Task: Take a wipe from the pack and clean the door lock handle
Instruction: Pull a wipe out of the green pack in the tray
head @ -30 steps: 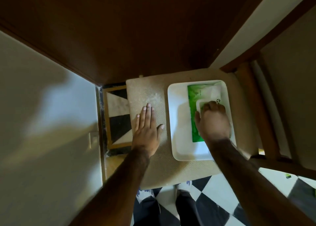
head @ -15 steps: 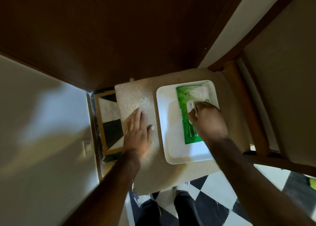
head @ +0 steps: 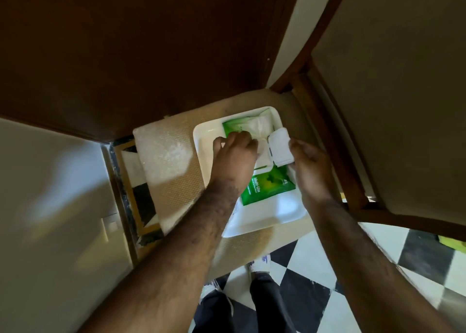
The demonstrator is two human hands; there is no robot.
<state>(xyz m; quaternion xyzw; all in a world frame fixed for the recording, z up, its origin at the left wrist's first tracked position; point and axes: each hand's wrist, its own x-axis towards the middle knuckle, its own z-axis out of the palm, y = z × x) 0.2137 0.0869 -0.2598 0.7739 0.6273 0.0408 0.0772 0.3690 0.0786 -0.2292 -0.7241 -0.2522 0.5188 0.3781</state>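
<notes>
On the chair seat: a white tray (head: 214, 135) rests on the beige cushion (head: 169, 161), and the green wipe pack (head: 271, 185) lies flat inside it.
Pack lid: the white flip lid (head: 280, 147) stands swung open toward the right side of the pack.
Right hand: the right hand (head: 311, 167) touches the outer edge of the lid, fingers curled against it, holding it back.
Left hand: the left hand (head: 235, 156) lies over the middle of the pack, fingers bent down at the opening; whether they have pinched a wipe cannot be told.
Wipe: white wipe material (head: 258, 127) shows bunched at the far end of the pack, just beyond the left fingertips.
Chair: wooden frame and padded backrest (head: 403, 100) rise on the right.
Room: a dark wooden door (head: 131, 50) stands just behind the seat; black-and-white checked floor (head: 310, 289) lies below.
</notes>
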